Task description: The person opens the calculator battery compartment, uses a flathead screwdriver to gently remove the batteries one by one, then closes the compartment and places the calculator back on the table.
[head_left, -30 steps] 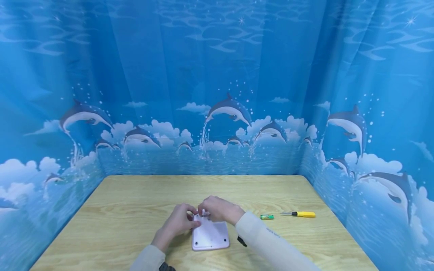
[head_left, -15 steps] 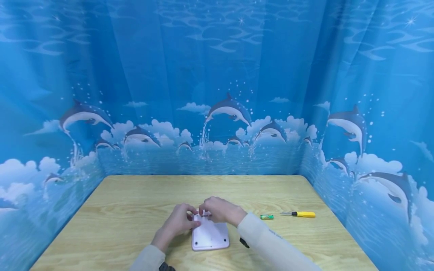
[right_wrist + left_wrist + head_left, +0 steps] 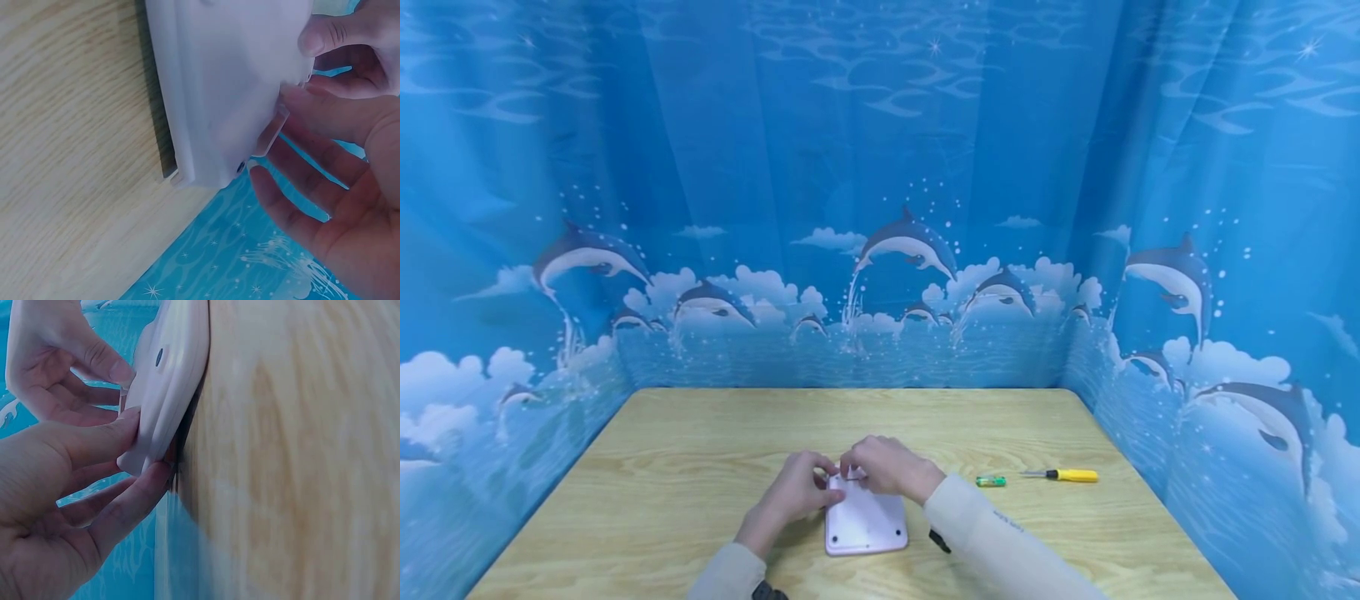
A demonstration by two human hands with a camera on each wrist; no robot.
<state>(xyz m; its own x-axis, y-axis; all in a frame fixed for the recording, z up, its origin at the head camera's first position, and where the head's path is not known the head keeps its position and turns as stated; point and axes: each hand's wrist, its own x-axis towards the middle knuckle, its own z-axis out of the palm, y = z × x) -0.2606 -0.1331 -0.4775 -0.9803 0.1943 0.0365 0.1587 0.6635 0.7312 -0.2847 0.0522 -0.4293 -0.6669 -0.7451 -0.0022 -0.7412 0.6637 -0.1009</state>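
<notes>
A flat pale pink device [image 3: 867, 525], shaped like a desk calculator, lies on the table with its underside up and dark round feet showing. My left hand [image 3: 797, 486] pinches its far left corner, thumb on top and fingers beneath, as the left wrist view shows. At the far edge my right hand [image 3: 883, 464] pinches a small pale cover [image 3: 270, 134] between thumb and fingers. That cover stands out at an angle from the edge in the right wrist view. The right fingers hide much of the slot there.
To the right on the wooden table [image 3: 715, 425] lies a green battery [image 3: 991, 482]. Beyond it lies a screwdriver [image 3: 1071, 476] with a yellow handle, its shaft towards the left. A blue dolphin-print curtain [image 3: 880, 208] closes in the back and sides.
The dark gap by my right fingertips looks narrower than a second ago, and my right hand has shifted very slightly. My left hand and the device stay in place.
</notes>
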